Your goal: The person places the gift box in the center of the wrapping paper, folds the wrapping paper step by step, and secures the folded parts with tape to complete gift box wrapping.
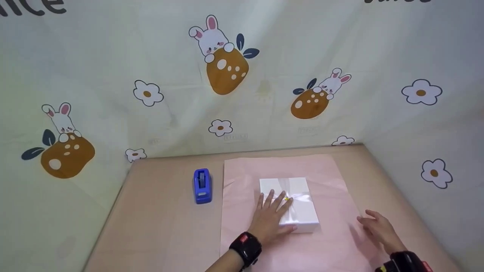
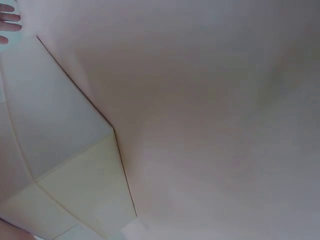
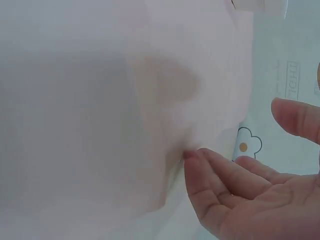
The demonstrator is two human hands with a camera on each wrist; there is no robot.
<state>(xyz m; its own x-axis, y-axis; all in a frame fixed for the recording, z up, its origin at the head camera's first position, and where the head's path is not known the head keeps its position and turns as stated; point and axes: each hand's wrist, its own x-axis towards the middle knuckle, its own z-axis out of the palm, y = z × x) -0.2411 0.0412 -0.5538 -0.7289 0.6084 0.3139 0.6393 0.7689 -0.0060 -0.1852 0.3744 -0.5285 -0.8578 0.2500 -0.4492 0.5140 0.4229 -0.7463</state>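
- The white box point(image 1: 302, 207) sits flat on the pink sheet point(image 1: 336, 211), well inside its side edges, on the bench point(image 1: 159, 219).
- The left hand point(image 1: 269, 219) lies over the box's near left corner, fingers straight and spread across the top, thumb along the near side; it presses rather than grips.
- The right hand point(image 1: 381, 227) is at the sheet's right edge, fingers loosely bent, thumb standing well apart. The fingertips appear to meet the edge, but nothing is pinched.
- The sheet looks thin, light and soft, likely to crease or tear if tugged; its free edge is best taken between thumb and fingertips, with a gentle pull.
- The box looks stiff-walled and probably light, though its contents are hidden. Its smooth faces might slide on the paper; opposite sides offer a sound hold, sparing the shiny ribbon point(image 1: 301, 197) crossing its top.
- The broader room lies left of the sheet, where the blue tape dispenser point(image 1: 202, 187) stands apart from the paper. The strip on the right is narrower, and printed fabric point(image 1: 181, 113) rises behind the bench's far edge.
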